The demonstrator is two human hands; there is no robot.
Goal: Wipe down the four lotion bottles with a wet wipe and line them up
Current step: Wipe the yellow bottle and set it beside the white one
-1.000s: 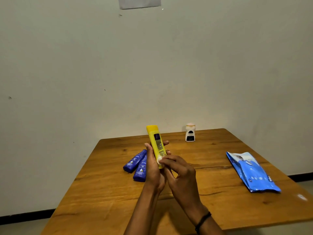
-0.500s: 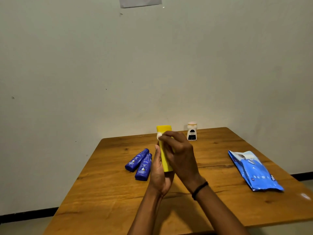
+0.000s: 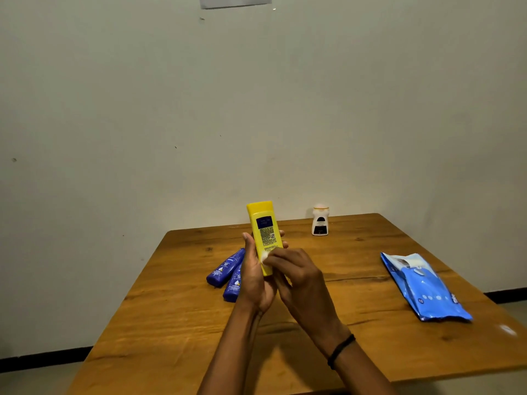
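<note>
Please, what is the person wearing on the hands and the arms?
The left hand and the right hand are bare, with no gloves and no rings that I can see. No sleeves show. A thin black band circles the right wrist.

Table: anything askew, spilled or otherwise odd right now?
Nothing spilled or damaged. The left blue bottle and right blue bottle lie flat, slanted, side by side, not yet lined up with the upright white bottle.
</note>
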